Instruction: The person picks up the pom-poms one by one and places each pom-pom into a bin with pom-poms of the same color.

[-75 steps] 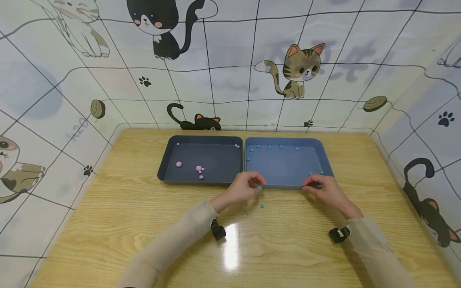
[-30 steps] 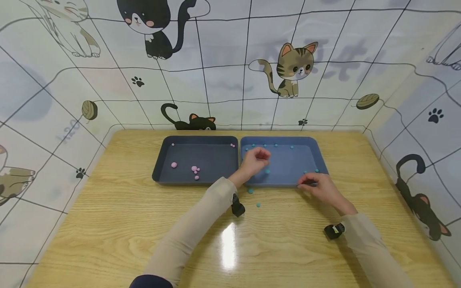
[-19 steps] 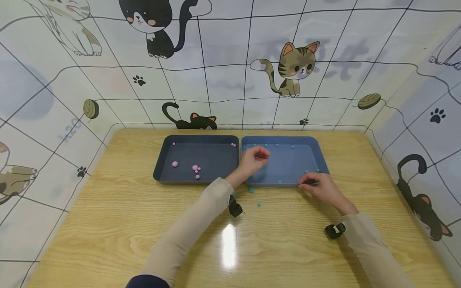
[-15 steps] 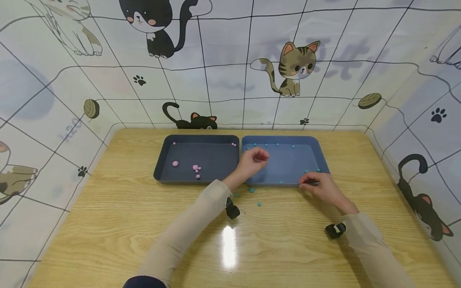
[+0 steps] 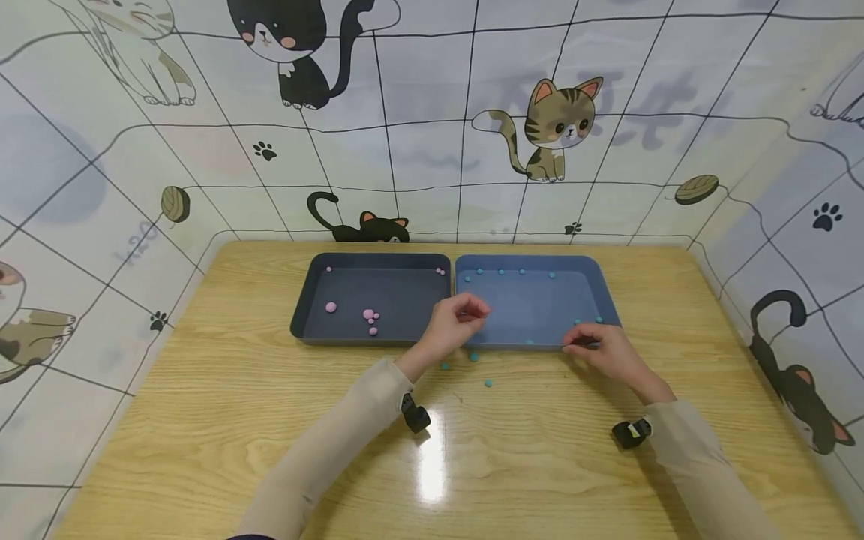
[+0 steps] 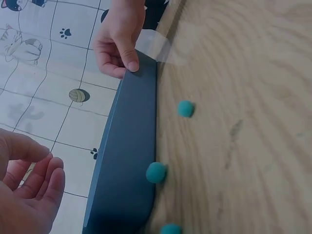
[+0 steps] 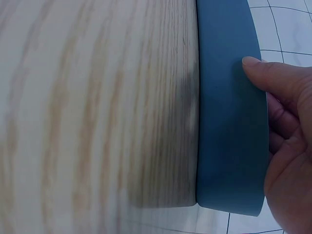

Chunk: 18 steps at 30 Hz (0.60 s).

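A blue tray (image 5: pixel 540 306) lies on the wooden table with several teal balls (image 5: pixel 521 271) along its walls. My right hand (image 5: pixel 575 342) pinches the tray's near rim at the right corner; in the right wrist view its thumb (image 7: pixel 258 68) presses on the outer wall (image 7: pixel 226 122). My left hand (image 5: pixel 476 313) hovers over the tray's near left corner, fingers loosely curled and empty, as the left wrist view (image 6: pixel 44 168) confirms. Three teal balls lie on the table just in front of the tray: one (image 5: pixel 474 357), another (image 5: pixel 445 366) and a third (image 5: pixel 488 383).
A dark grey tray (image 5: pixel 378 289) with several pink balls (image 5: pixel 369 314) sits against the blue tray's left side. Cat-patterned walls (image 5: pixel 432 135) enclose the table on three sides. A glare spot (image 5: pixel 430 457) marks the wood near me.
My left hand has drawn back from over the blue tray's middle to its near left corner. A teal ball in the tray rolled to the near wall. The right hand kept its grip.
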{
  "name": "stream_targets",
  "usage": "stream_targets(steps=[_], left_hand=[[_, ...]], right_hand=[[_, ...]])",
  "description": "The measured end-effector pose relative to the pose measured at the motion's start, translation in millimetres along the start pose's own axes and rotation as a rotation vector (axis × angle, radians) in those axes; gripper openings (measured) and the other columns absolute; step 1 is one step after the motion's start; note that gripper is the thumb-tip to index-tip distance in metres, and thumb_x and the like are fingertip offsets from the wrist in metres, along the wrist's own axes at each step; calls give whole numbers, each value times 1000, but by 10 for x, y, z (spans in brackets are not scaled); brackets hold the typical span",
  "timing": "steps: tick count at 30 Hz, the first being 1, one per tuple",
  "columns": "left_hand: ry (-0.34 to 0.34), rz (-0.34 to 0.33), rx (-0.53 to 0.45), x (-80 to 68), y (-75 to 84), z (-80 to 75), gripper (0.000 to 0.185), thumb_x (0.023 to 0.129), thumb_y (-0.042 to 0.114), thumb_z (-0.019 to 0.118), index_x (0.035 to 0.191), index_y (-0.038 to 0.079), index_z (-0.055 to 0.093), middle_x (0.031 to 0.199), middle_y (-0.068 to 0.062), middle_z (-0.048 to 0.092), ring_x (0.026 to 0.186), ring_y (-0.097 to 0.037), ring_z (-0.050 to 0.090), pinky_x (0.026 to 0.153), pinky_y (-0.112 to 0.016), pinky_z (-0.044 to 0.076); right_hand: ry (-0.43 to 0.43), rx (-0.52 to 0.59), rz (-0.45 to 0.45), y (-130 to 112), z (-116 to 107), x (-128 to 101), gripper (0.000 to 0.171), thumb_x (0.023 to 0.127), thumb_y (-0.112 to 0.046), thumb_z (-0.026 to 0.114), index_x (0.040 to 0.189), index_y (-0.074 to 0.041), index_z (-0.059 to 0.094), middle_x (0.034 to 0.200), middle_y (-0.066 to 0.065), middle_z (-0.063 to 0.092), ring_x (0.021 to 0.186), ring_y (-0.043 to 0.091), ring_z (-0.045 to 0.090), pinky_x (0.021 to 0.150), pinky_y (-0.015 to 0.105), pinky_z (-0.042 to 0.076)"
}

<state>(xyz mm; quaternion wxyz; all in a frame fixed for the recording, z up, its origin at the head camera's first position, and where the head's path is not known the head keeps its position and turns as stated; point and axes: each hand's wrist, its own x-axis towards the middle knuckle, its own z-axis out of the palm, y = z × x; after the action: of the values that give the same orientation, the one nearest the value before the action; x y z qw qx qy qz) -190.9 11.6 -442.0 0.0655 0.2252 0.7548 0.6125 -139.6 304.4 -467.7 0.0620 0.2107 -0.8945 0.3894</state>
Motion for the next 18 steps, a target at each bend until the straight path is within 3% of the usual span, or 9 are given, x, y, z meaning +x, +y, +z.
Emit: stream_targets(steps=[10, 18], left_hand=[[96, 94, 113, -272, -47, 3, 7, 81, -8, 63, 85, -3, 65, 82, -13, 67, 73, -23, 63, 66, -23, 51], [119, 162, 208, -437, -118, -24, 11, 74, -12, 60, 79, -3, 65, 77, -13, 66, 69, -21, 62, 64, -21, 51]], right_hand=[[0, -21, 17, 42, -4, -13, 13, 79, 4, 71, 83, -9, 69, 79, 0, 66, 70, 4, 60, 62, 20, 49], [0, -23, 9, 33, 3, -12, 13, 79, 4, 70, 83, -9, 69, 79, 2, 66, 71, 3, 59, 62, 20, 50]])
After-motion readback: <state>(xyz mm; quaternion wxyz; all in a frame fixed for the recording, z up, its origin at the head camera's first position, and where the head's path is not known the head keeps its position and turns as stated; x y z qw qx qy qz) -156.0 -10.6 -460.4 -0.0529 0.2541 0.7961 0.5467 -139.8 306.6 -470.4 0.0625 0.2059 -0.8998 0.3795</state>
